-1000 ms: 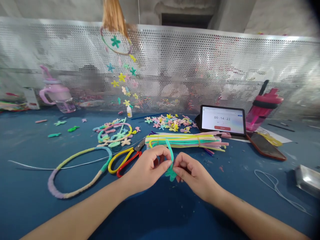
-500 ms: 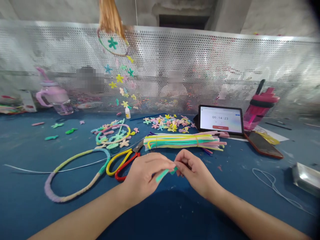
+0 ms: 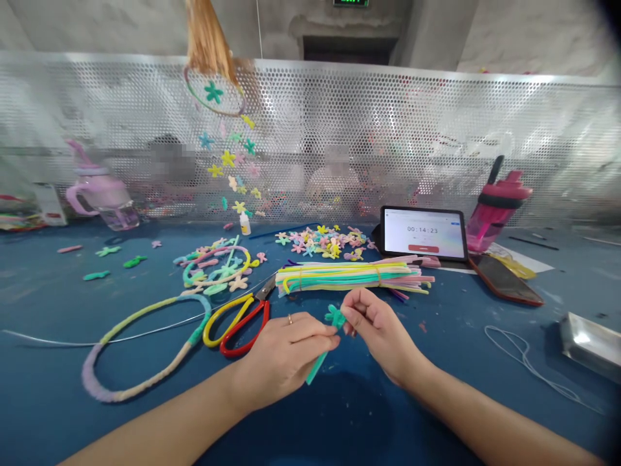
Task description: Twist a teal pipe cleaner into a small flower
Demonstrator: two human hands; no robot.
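Flipped since a second ago, the teal flower (image 3: pixel 334 316) sits above its slanting stem (image 3: pixel 316 369), the left hand (image 3: pixel 284 353) pinching the stem, the right hand (image 3: pixel 381 329) a petal; bundled fuzzy sticks (image 3: pixel 339 279) lie just beyond.

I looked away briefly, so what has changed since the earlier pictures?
The left hand has turned, and the green fuzzy flower has flipped: its stem, first pointing up, now slants toward the picture's lower left. The right hand stays at its edge. The yellow-and-red-handled metal scissors and banded pastel fuzzy-stick bundle stayed put.
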